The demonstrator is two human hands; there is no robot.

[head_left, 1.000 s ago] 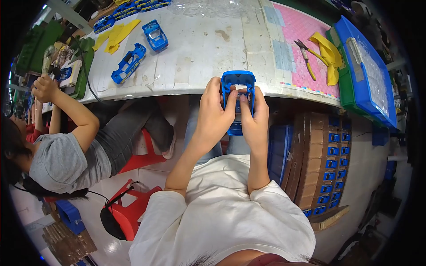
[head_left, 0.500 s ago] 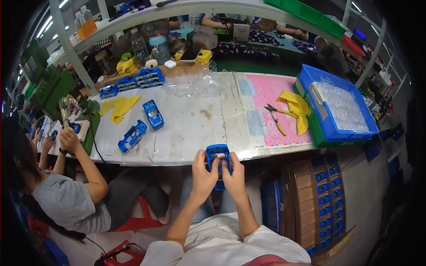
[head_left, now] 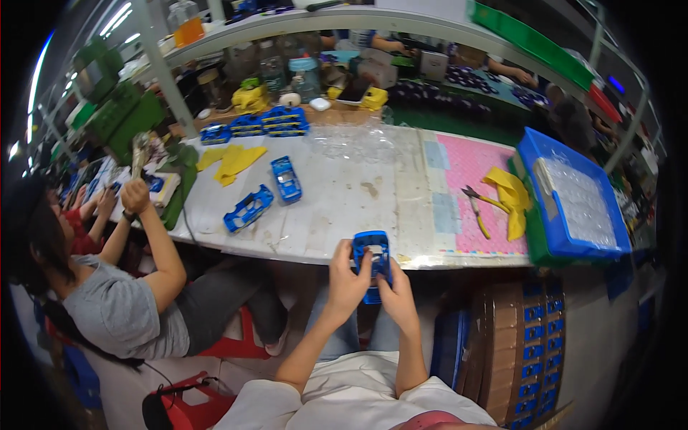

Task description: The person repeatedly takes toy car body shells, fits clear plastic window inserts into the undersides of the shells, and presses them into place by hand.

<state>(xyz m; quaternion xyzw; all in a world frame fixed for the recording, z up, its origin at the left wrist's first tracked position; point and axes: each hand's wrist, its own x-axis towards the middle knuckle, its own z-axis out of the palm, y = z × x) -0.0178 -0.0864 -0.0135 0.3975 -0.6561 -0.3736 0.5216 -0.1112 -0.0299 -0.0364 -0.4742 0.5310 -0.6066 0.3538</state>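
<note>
Both my hands hold one blue toy car body (head_left: 371, 259) just in front of the table's near edge. My left hand (head_left: 346, 280) grips its left side with the thumb on top. My right hand (head_left: 395, 295) grips its right side and lower end. Two more blue car bodies lie on the worn white table (head_left: 337, 208): one (head_left: 287, 178) near the middle, another (head_left: 248, 208) closer to the left edge.
A pink mat (head_left: 473, 179) carries pliers (head_left: 475, 208) and a yellow cloth (head_left: 510, 197). A blue bin (head_left: 573, 201) sits at the right. A person in a grey shirt (head_left: 107, 301) sits at my left. Stacked cartons of blue parts (head_left: 519, 344) stand under the table.
The view has tilted up, showing the whole table and shelves behind. My hands keep the same grip on the blue car body, which appears smaller and lower in the picture.
</note>
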